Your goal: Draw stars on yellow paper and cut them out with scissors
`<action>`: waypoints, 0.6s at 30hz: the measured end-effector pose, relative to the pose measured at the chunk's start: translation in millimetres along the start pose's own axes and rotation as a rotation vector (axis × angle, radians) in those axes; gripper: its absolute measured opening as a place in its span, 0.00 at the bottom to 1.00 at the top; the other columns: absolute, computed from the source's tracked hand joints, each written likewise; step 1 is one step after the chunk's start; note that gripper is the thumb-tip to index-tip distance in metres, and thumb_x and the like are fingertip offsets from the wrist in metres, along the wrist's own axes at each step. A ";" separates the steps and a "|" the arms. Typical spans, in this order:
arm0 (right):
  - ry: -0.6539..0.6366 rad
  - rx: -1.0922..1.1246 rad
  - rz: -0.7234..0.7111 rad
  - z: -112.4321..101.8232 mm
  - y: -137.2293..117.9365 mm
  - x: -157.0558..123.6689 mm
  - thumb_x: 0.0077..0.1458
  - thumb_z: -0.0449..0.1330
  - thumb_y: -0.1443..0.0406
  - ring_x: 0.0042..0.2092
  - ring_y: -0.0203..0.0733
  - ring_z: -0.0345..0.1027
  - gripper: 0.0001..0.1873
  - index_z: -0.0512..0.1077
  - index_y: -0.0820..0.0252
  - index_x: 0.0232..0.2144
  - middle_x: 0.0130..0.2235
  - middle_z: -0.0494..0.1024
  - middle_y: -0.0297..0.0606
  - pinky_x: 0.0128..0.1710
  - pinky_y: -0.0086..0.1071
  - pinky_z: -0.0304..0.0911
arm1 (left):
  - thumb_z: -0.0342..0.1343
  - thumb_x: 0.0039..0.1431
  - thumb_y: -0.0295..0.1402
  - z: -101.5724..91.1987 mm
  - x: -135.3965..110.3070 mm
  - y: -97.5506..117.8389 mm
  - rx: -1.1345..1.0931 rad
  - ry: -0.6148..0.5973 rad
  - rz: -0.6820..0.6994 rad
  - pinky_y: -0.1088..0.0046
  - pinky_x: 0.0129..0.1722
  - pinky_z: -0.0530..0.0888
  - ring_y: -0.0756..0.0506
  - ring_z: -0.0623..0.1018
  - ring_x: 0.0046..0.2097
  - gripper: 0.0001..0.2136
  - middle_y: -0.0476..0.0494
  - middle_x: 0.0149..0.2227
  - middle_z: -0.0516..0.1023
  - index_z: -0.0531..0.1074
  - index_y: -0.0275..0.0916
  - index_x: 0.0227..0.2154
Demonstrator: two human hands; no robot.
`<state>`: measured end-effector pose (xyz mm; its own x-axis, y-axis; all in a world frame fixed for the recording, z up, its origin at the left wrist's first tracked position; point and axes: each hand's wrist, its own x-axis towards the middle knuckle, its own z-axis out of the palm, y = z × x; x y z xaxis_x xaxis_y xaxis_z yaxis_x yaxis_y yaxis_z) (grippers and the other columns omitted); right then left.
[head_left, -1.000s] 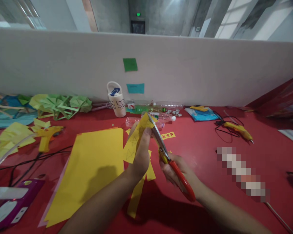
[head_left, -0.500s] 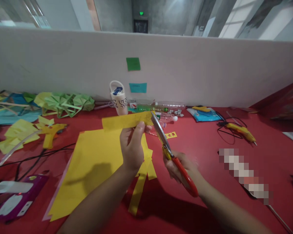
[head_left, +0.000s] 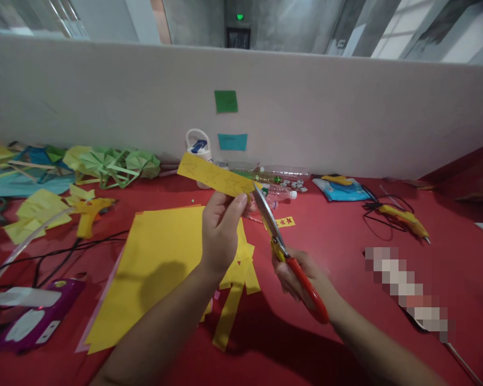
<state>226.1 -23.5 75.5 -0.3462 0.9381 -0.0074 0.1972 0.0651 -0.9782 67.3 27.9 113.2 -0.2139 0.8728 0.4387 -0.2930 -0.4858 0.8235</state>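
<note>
My left hand [head_left: 220,230] pinches one end of a yellow paper strip [head_left: 213,175] with pencilled shapes on it, held up above the table. My right hand [head_left: 301,276] grips red-handled scissors [head_left: 284,252]; the blade tips touch the strip's right end. Below lie a large yellow sheet [head_left: 161,262] and several yellow offcuts [head_left: 235,284] on the red table [head_left: 330,236]. A small yellow piece with red stars [head_left: 285,221] rests just right of the blades.
A white cup [head_left: 198,147] and clear plastic bottles [head_left: 271,176] stand by the grey partition. Green folded paper [head_left: 112,166] and a yellow glue gun [head_left: 88,212] are at left, another glue gun [head_left: 404,219] with cable at right. A purple device [head_left: 28,321] sits at the near left.
My left hand has turned the yellow strip from upright to nearly level and lifted it, its free end now pointing left. The scissors stayed at the strip's right end.
</note>
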 end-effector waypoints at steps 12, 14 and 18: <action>-0.101 -0.072 -0.015 -9.2 1.7 2.1 0.57 0.57 0.43 0.22 0.32 0.52 0.25 0.58 0.55 0.23 0.22 0.61 0.28 0.20 0.28 0.48 | 0.57 0.55 0.29 -10.0 10.2 10.6 0.039 -0.016 0.026 0.77 0.28 0.72 0.52 0.73 0.27 0.05 0.51 0.23 0.72 0.73 0.40 0.24; -0.114 -0.080 -0.020 -10.7 1.1 1.3 0.57 0.57 0.43 0.22 0.32 0.52 0.25 0.59 0.56 0.24 0.22 0.61 0.29 0.19 0.27 0.48 | 0.57 0.55 0.29 -11.1 11.2 11.0 0.040 -0.027 0.024 0.77 0.27 0.72 0.52 0.72 0.26 0.05 0.51 0.22 0.73 0.74 0.40 0.24; -0.133 -0.083 -0.040 -12.5 -5.6 -0.4 0.57 0.56 0.43 0.23 0.32 0.52 0.25 0.59 0.56 0.25 0.23 0.62 0.29 0.19 0.27 0.48 | 0.58 0.55 0.29 -12.3 12.7 11.3 0.060 -0.041 0.037 0.76 0.26 0.72 0.52 0.72 0.26 0.05 0.51 0.22 0.73 0.74 0.39 0.24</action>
<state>236.7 -20.0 83.5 -0.4729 0.8811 -0.0015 0.2538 0.1346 -0.9578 49.8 32.9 123.5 -0.1846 0.8559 0.4830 -0.2288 -0.5154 0.8259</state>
